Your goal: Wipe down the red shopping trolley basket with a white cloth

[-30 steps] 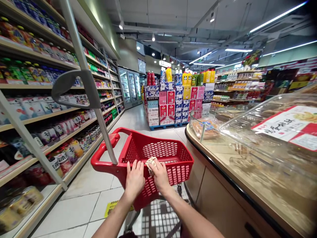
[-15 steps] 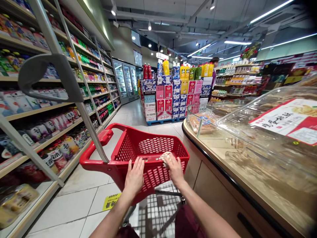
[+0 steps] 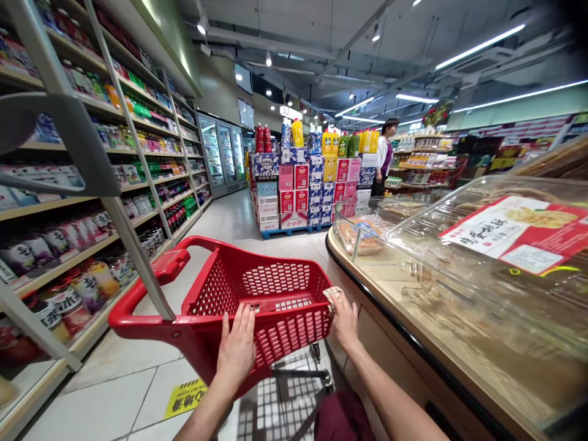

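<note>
Left hand (image 3: 236, 349): fingers together, laid flat on the near wall of the red basket (image 3: 271, 306), gripping nothing
Right hand (image 3: 344, 318): fingers curled, pressing a pale cloth (image 3: 331, 295) onto the basket's near right corner
Red basket: plastic mesh, sits on a trolley frame; no goods seen inside
Floor sticker (image 3: 186, 397): yellow, on the tiles below and left of the basket
Counter (image 3: 413, 318): just right of the basket; clear lidded bins (image 3: 459, 245) hold baked goods, contents blurred
Shelves (image 3: 82, 245): left of the basket, packed with jars and bottles
Pallet display (image 3: 303, 190): beyond the basket, stacked cartons with bottles on top
Person (image 3: 384, 156): far right of that display
</note>
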### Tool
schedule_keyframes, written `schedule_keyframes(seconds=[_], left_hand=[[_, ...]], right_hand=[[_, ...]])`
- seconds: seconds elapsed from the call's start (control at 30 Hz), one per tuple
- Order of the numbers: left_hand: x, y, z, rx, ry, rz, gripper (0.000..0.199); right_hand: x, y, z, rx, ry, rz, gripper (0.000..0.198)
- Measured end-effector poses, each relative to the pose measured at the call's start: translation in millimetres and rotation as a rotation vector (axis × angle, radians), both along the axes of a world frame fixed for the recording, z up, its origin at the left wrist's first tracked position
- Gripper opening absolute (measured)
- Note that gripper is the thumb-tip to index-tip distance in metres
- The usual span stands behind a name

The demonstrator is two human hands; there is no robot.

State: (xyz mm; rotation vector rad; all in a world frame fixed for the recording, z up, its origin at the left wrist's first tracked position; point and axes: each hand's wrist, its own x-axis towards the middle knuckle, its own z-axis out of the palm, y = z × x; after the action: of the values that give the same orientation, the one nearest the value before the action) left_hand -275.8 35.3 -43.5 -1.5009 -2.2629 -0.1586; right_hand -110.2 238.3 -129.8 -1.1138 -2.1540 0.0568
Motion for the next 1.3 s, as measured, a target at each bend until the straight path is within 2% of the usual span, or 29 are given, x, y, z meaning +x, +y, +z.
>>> schedule_keyframes(seconds=[0.07,0.17,0.23,0.27,0.4,0.47,0.6,0.67,0.77,0.8,0.83,0.93,1.0,1.03,1.17,1.23,1.3], left_hand=[[0.1,2.1,0.4,0.014,-0.006,0.028,0.053],[-1.5,4.3,1.5,0.026,-0.023,0.042,0.053],[-4.5,4.0,1.3,0.029,-0.031,0.033,0.052],[-6.1,3.6,0.9,0.028,-0.035,0.029,0.053],[-6.4,2.9,0.6,0.021,-0.051,0.047,0.053],[-3.1,2.7,3.1,0.001,-0.057,0.055,0.054],[-0.5,-0.4,5.6,-0.083,-0.038,0.043,0.057],[-2.1,-3.3,1.8,-0.111,0.002,0.038,0.058],[-4.5,-6.8,-7.9,-0.096,0.065,0.042,0.058],[-5.0,-7.5,-10.8,-0.083,0.079,0.044,0.058],[-5.4,-8.0,-13.0,-0.072,0.088,0.042,0.059],[-6.7,-10.2,-14.6,-0.067,0.095,0.015,0.060],[-7.7,-12.1,-13.5,-0.075,0.092,0.003,0.060],[-8.1,-12.8,-13.2,-0.077,0.092,0.000,0.060],[-6.9,-11.3,-14.8,-0.073,0.086,0.015,0.060],[-5.3,-8.5,-14.9,-0.070,0.078,0.027,0.060],[-4.2,-6.4,-13.0,-0.074,0.075,0.030,0.059]], right_hand=[[-8.2,-3.3,-0.3,-0.001,0.013,-0.024,0.057],[-31.0,-22.2,-1.7,0.140,0.038,0.185,0.061],[-34.2,-25.0,-2.1,0.202,0.050,0.269,0.062],[-30.7,-21.2,-1.5,0.201,0.049,0.253,0.062],[-14.2,-5.1,4.2,0.073,0.021,0.008,0.059],[-20.8,-15.9,6.6,0.078,0.006,0.043,0.057],[-33.5,-43.3,6.7,0.173,-0.016,0.295,0.057],[-23.2,-37.6,4.3,0.133,-0.012,0.255,0.058],[-7.6,-23.6,1.2,-0.002,0.030,0.026,0.059],[-8.3,-24.6,1.1,-0.023,0.043,0.001,0.059],[-12.4,-29.3,1.8,-0.020,0.054,0.021,0.060],[-31.8,-51.1,6.6,0.075,0.043,0.242,0.059],[-33.6,-54.0,9.6,0.095,0.008,0.301,0.058],[-29.2,-49.9,10.2,0.072,-0.008,0.272,0.057],[-9.9,-29.6,9.8,-0.099,0.011,-0.034,0.058],[-17.8,-37.3,10.1,-0.064,0.033,-0.004,0.059],[-32.7,-52.6,10.9,0.052,0.031,0.179,0.057]])
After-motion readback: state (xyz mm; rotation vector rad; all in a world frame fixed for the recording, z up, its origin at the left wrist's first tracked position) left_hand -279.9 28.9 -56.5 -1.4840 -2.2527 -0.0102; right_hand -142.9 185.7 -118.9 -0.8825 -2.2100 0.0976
